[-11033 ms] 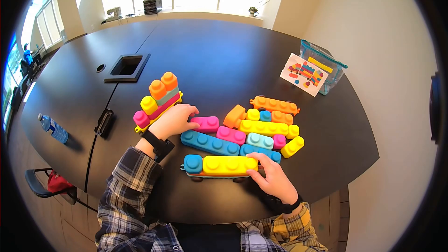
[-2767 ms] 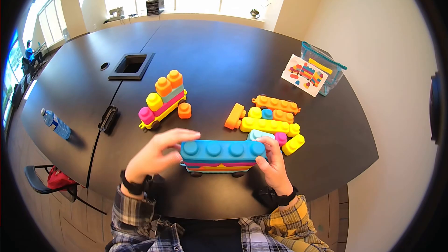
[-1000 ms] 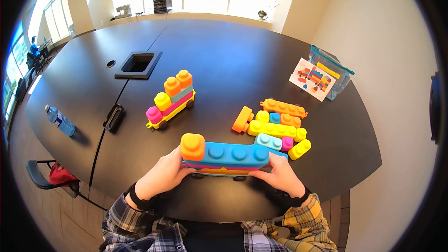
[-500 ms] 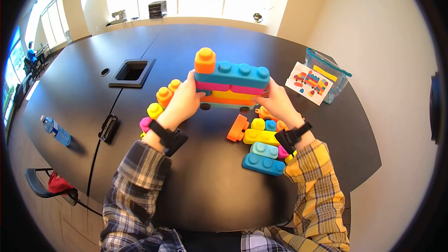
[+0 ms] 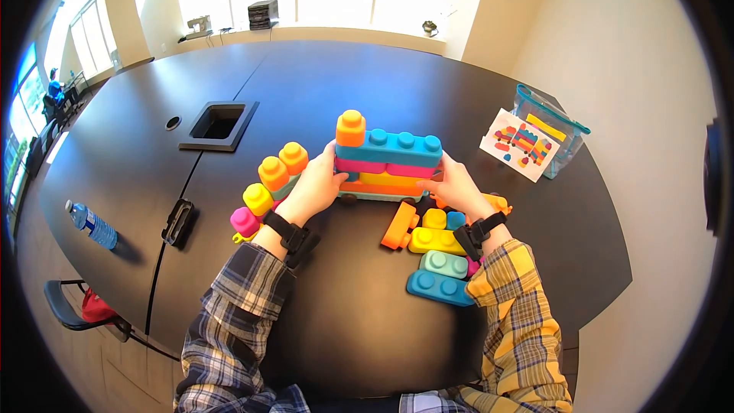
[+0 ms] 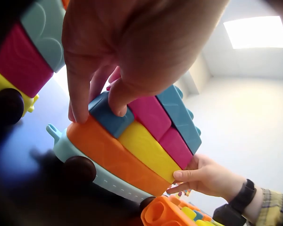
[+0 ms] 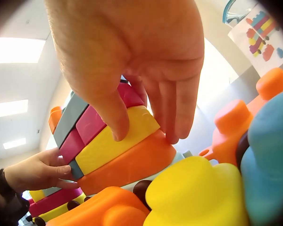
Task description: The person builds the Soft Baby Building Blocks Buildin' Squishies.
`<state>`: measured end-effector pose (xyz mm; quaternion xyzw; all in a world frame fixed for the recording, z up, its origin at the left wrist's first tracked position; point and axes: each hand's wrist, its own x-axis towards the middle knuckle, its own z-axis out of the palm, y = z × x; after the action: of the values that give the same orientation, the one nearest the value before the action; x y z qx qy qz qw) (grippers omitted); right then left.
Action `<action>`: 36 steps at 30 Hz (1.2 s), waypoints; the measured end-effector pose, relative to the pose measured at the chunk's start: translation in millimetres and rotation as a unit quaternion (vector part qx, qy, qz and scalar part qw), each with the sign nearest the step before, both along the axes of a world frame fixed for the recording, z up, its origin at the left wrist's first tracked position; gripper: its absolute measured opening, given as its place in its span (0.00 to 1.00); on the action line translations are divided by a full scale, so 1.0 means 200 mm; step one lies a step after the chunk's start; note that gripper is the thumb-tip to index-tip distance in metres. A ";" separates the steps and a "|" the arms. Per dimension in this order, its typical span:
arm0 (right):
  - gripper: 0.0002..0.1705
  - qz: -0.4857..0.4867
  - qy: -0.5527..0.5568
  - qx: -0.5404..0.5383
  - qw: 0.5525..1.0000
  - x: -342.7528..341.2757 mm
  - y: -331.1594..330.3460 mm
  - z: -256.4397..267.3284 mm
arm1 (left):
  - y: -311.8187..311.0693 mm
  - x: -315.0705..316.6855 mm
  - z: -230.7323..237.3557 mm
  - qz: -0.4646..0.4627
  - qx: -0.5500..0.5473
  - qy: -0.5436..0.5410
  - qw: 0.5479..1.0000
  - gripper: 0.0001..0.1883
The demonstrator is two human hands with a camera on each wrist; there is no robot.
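Block wagon [image 5: 401, 170]: multicol. layers [image 6: 146, 148], lt-blue base [image 6: 111, 180], orange blk [image 5: 351, 129] atop.

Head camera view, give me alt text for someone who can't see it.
A person's left hand and right hand grip opposite ends of a wheeled stack of colorful blocks at a dark table. Loose blocks lie near the right arm; another stack stands left, a picture card far right.
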<state>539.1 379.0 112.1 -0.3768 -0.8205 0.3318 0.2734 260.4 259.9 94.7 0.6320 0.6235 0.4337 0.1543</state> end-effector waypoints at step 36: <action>0.34 -0.062 -0.387 0.025 0.920 0.47 0.10 0.19 | -0.51 0.06 0.25 0.040 0.188 0.184 0.964 0.23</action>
<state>632.6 398.6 149.6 -0.5188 -0.8454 0.1222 -0.0359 272.8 157.5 144.8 0.6934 0.5727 0.4250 -0.1024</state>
